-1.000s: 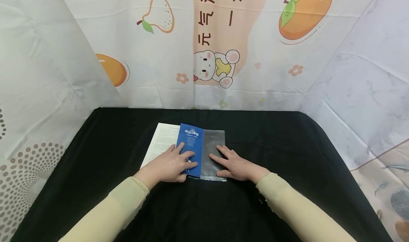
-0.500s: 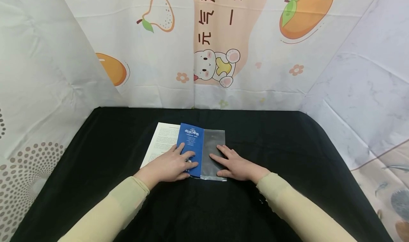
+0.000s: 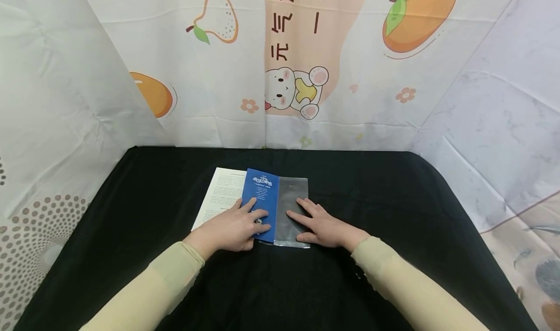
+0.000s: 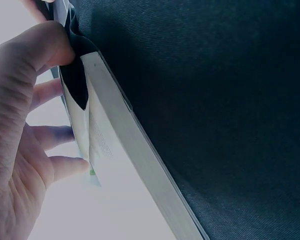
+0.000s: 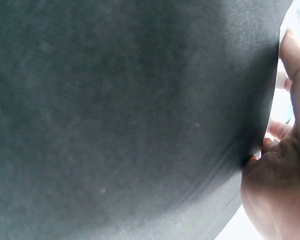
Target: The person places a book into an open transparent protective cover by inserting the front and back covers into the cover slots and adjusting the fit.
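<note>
An open book lies on the black cloth, with a printed white page (image 3: 222, 195) at its left. A blue cover flap (image 3: 264, 195) lies folded over beside the page, and a clear plastic sleeve (image 3: 292, 195) spreads out to the right of it. My left hand (image 3: 234, 226) rests on the flap with its fingers spread. In the left wrist view, the left thumb (image 4: 57, 47) sits at the near edge, by a narrow gap over the page block (image 4: 125, 130). My right hand (image 3: 323, 224) presses the plastic sleeve with spread, straight fingers.
Black cloth (image 3: 372, 190) covers the table on every side of the book. Behind it hangs a white curtain (image 3: 197, 93) printed with fruit and a cartoon bear. More pale sheets hang at the left and right.
The left hand's fingers have slid slightly toward the near edge of the blue flap, and its thumb has drawn in to the left. The right hand and book have stayed put.
</note>
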`<state>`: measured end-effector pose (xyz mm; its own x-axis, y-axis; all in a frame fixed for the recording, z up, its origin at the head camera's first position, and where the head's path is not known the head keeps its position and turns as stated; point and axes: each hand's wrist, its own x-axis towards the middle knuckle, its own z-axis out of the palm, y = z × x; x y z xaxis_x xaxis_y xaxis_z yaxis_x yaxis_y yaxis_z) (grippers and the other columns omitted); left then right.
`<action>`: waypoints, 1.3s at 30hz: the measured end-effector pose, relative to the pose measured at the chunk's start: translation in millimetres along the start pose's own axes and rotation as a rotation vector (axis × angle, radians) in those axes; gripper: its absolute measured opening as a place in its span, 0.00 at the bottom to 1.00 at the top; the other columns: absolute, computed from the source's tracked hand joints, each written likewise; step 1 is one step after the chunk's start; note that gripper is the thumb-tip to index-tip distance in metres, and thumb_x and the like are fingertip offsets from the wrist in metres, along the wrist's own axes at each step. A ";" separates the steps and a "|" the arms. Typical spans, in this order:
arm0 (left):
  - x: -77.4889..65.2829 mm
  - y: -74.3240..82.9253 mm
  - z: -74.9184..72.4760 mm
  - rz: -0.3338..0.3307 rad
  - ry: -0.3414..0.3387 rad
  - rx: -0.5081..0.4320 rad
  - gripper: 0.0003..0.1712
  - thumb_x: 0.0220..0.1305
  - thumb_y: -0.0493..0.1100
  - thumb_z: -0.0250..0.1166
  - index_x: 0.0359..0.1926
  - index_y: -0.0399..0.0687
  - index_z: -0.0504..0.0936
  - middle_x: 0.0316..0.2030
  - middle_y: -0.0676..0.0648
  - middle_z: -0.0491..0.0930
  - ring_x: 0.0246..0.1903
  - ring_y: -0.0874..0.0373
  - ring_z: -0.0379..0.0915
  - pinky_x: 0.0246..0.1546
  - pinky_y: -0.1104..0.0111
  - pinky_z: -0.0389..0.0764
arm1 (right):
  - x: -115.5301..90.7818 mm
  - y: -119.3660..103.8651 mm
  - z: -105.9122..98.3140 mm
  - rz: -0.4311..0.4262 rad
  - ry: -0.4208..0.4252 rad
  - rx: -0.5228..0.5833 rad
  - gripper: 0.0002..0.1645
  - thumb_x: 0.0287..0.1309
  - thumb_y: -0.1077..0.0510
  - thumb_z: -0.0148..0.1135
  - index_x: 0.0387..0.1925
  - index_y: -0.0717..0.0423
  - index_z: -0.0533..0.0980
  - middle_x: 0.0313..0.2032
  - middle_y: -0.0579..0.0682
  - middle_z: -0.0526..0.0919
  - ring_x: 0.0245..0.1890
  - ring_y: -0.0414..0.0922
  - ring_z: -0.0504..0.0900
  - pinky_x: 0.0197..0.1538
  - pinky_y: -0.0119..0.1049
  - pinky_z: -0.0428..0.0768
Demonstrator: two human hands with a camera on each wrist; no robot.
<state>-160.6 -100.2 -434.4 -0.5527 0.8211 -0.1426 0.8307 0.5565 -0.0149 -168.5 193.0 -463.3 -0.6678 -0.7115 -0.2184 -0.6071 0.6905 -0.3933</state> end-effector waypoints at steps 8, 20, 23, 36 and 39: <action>0.7 -0.6 0.3 0.011 0.020 0.007 0.25 0.62 0.51 0.62 0.61 0.62 0.77 0.63 0.47 0.70 0.65 0.32 0.54 0.56 0.34 0.65 | 0.6 -0.5 0.3 -0.004 0.002 -0.003 0.39 0.69 0.39 0.50 0.74 0.42 0.51 0.75 0.60 0.39 0.72 0.58 0.37 0.69 0.62 0.48; 1.5 0.7 -2.6 0.021 0.019 0.017 0.24 0.62 0.51 0.62 0.60 0.63 0.77 0.63 0.46 0.71 0.64 0.32 0.55 0.56 0.35 0.65 | 0.6 -1.0 0.0 -0.009 0.004 -0.007 0.39 0.69 0.40 0.51 0.74 0.43 0.51 0.74 0.61 0.39 0.72 0.59 0.38 0.69 0.63 0.49; 1.6 1.3 -3.7 0.025 0.021 0.027 0.24 0.62 0.51 0.62 0.60 0.62 0.77 0.63 0.46 0.71 0.64 0.32 0.56 0.55 0.35 0.66 | 0.7 -1.6 -0.7 -0.005 0.002 -0.009 0.39 0.69 0.40 0.51 0.74 0.43 0.51 0.74 0.61 0.39 0.72 0.59 0.38 0.69 0.63 0.49; 2.9 3.1 -8.1 0.029 0.026 0.049 0.23 0.62 0.52 0.62 0.59 0.63 0.78 0.62 0.46 0.72 0.64 0.32 0.56 0.55 0.35 0.66 | 1.4 -1.7 -1.3 0.010 -0.007 -0.012 0.39 0.68 0.39 0.51 0.74 0.41 0.51 0.74 0.60 0.38 0.72 0.57 0.37 0.70 0.62 0.48; 3.4 3.6 -8.9 0.028 0.023 0.051 0.23 0.62 0.52 0.62 0.59 0.63 0.78 0.62 0.46 0.72 0.64 0.32 0.56 0.55 0.34 0.66 | 1.5 -1.5 -1.2 0.008 -0.007 -0.011 0.39 0.69 0.39 0.51 0.74 0.41 0.51 0.75 0.60 0.38 0.72 0.57 0.37 0.70 0.62 0.48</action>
<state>-160.1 -94.4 -426.1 -0.5303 0.8392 -0.1207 0.8477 0.5269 -0.0613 -169.2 191.0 -461.9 -0.6697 -0.7067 -0.2281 -0.6065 0.6977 -0.3813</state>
